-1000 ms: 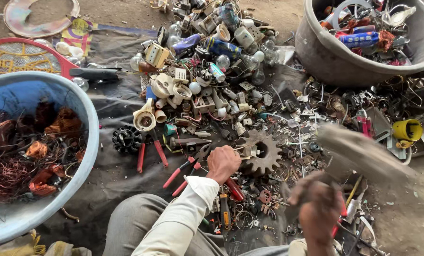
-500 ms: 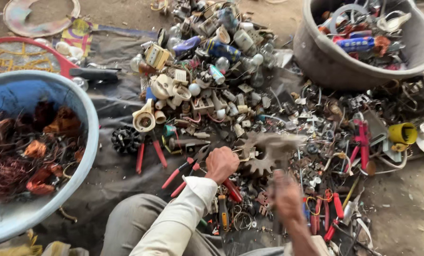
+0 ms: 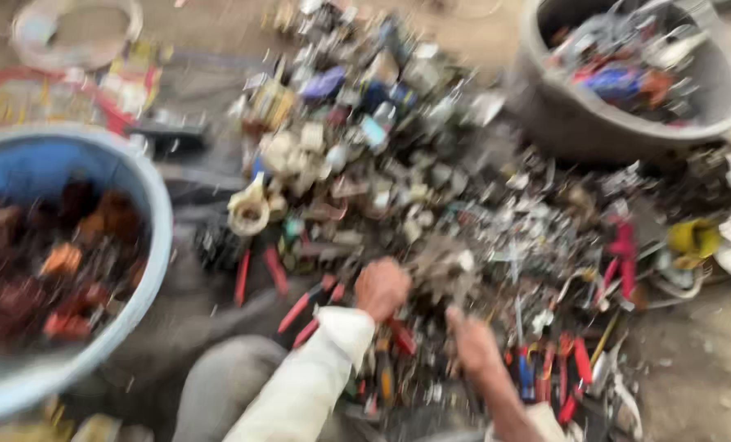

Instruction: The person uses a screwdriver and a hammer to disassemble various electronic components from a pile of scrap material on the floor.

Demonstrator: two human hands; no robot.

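Observation:
The whole view is blurred by motion. My left hand (image 3: pixel 382 286), in a white sleeve, rests curled on a heap of mixed metal scrap (image 3: pixel 431 180), right beside a rusty toothed gear (image 3: pixel 443 270). What its fingers hold is unclear. My right hand (image 3: pixel 473 344) is low on the heap just right of the left one, near several red-handled tools (image 3: pixel 570 368). Its fingers are smeared, so its grip is unreadable.
A blue tub (image 3: pixel 148 205) with copper wire and brown parts stands at the left. A grey tub (image 3: pixel 545 115) of mixed parts stands at the top right. Red-handled pliers (image 3: pixel 255 274) lie on the dark sheet (image 3: pixel 185 319). A yellow cup-like part (image 3: pixel 692 237) is at the right.
My right hand, raised at the right with a blurred flat piece a second ago, has come down onto the heap beside the left hand. The left hand has stayed by the gear. The view has gone blurry.

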